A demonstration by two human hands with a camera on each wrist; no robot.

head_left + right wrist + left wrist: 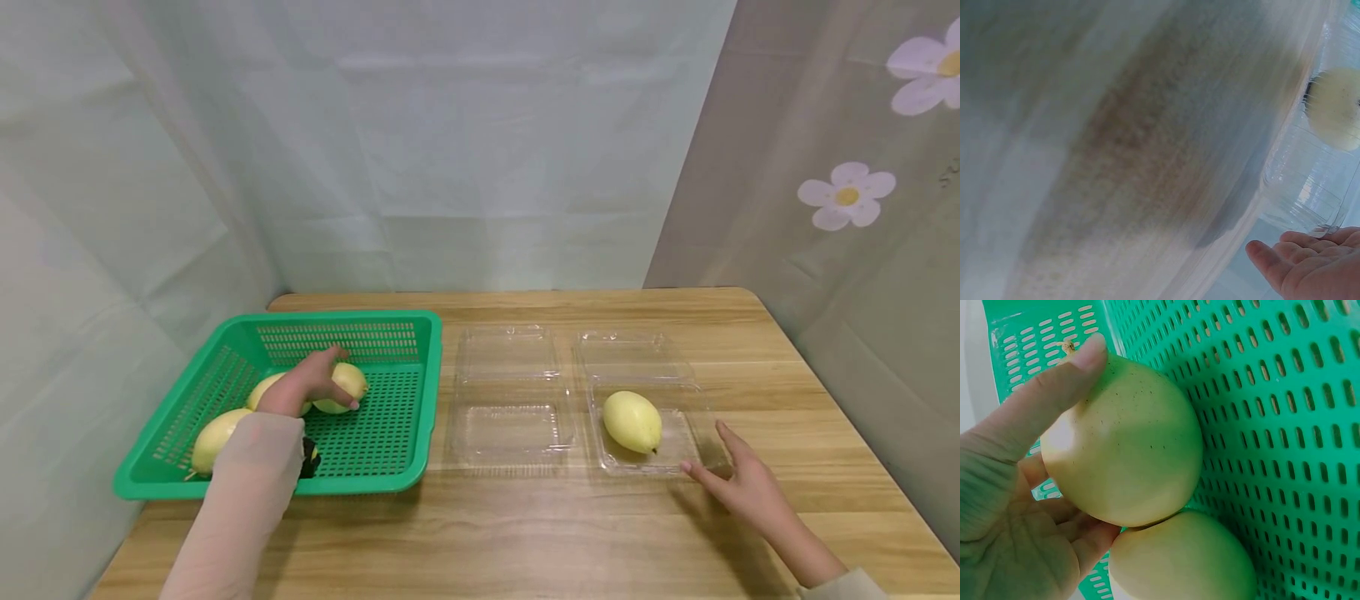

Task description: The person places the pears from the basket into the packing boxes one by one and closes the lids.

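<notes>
Wrapping my left hand point(315, 379) round a yellow fruit point(1132, 444), I have my thumb lying over it beside the stem and the other fingers curled round its far side, probably because so round a thing needs support from opposite sides. It is in the green basket point(437, 367), against a second fruit point(1182, 562) that likely leaves my fingers little room; a third fruit point(217, 440) sits in the near left corner. The basket's walls, I judge, are why my left forearm point(225, 525) passes over the front rim and reaches in from above. My right hand point(753, 492) is unfolded, thumb and fingers spread by the near right corner of the right clear box point(682, 429); I cannot tell whether they touch it. Perhaps they are there to steady light plastic, in whose front half another fruit point(632, 422) rests. The left clear box point(510, 425) lies just beside, its lid folded back, presumably for easy access.
</notes>
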